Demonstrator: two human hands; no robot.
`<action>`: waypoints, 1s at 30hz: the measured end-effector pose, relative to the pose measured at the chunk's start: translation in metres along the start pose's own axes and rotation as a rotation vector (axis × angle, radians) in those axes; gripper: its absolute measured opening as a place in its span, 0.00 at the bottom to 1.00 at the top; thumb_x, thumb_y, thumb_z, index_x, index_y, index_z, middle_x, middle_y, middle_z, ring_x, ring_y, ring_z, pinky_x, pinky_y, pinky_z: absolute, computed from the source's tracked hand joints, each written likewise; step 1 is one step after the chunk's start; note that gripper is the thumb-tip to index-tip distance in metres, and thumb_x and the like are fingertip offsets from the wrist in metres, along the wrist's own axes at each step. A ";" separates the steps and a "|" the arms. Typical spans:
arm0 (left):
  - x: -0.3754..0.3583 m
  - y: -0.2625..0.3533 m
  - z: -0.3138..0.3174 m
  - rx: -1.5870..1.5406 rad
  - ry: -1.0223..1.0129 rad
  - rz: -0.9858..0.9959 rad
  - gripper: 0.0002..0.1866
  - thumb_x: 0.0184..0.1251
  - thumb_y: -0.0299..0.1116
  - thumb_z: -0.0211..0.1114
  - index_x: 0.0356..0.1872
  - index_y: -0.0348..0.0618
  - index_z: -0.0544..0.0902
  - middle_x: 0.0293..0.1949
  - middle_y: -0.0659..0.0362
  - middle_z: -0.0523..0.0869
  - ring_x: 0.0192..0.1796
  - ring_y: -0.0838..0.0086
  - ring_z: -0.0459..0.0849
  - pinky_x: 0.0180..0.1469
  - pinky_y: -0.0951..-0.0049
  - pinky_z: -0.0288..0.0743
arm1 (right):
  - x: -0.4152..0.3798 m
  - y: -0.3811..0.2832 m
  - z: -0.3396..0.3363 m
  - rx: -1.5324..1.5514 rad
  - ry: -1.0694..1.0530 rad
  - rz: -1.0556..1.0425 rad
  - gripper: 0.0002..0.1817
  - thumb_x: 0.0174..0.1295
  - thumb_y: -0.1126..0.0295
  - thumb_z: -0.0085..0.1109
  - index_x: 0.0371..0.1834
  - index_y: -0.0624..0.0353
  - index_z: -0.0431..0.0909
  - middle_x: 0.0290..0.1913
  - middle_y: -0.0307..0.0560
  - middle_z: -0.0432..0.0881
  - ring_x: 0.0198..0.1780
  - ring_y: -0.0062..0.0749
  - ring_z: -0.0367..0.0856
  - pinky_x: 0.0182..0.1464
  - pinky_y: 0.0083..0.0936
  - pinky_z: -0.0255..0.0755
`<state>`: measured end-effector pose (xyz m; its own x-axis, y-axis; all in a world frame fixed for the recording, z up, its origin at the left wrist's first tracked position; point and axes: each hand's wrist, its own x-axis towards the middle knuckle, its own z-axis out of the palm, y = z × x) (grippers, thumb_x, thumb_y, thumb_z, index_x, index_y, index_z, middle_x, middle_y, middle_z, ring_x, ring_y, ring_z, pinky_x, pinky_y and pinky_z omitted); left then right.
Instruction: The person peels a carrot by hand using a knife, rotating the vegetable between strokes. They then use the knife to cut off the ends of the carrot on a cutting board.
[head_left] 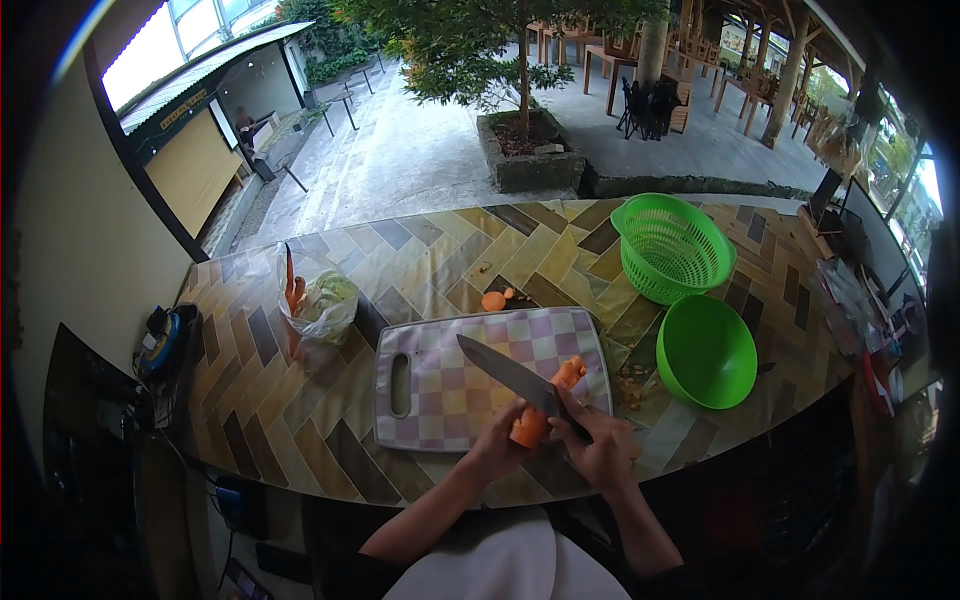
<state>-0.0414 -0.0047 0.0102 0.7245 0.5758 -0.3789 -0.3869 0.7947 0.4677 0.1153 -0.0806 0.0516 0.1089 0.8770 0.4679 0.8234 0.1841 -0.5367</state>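
A checkered purple-and-cream cutting board (440,385) lies on the tiled counter. My left hand (500,440) grips the thick end of an orange carrot (545,405) at the board's near right corner. My right hand (600,450) holds a large knife (505,372) by its handle; the blade lies across the carrot and points up and left over the board. Two cut carrot pieces (495,299) lie on the counter just beyond the board.
A green colander (672,248) and a green bowl (706,352) stand to the right of the board, with peel scraps (633,385) beside the bowl. A plastic bag with vegetables (320,305) sits left of the board. Clutter lines the counter's right end.
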 end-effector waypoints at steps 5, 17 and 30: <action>0.010 -0.007 -0.019 -0.025 -0.066 0.005 0.23 0.73 0.50 0.57 0.60 0.46 0.72 0.49 0.59 0.79 0.47 0.73 0.81 0.48 0.71 0.78 | 0.003 0.003 -0.005 0.018 -0.016 0.003 0.32 0.62 0.57 0.66 0.71 0.42 0.71 0.26 0.46 0.82 0.22 0.38 0.81 0.25 0.34 0.72; 0.010 -0.004 -0.021 0.000 -0.107 -0.011 0.24 0.73 0.52 0.58 0.60 0.48 0.72 0.49 0.61 0.80 0.48 0.73 0.81 0.49 0.72 0.77 | 0.012 -0.004 -0.022 0.089 -0.150 0.128 0.35 0.62 0.59 0.66 0.73 0.46 0.67 0.37 0.52 0.87 0.30 0.44 0.86 0.32 0.34 0.76; 0.001 0.006 -0.003 0.065 -0.004 -0.008 0.25 0.70 0.54 0.60 0.58 0.48 0.74 0.49 0.62 0.80 0.46 0.77 0.80 0.46 0.75 0.75 | 0.018 0.003 -0.013 0.194 -0.090 0.091 0.33 0.60 0.63 0.68 0.71 0.45 0.70 0.37 0.52 0.86 0.32 0.44 0.86 0.35 0.33 0.77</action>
<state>-0.0449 0.0017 0.0099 0.7300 0.5684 -0.3796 -0.3431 0.7851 0.5156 0.1274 -0.0698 0.0678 0.1208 0.9282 0.3520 0.6890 0.1769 -0.7029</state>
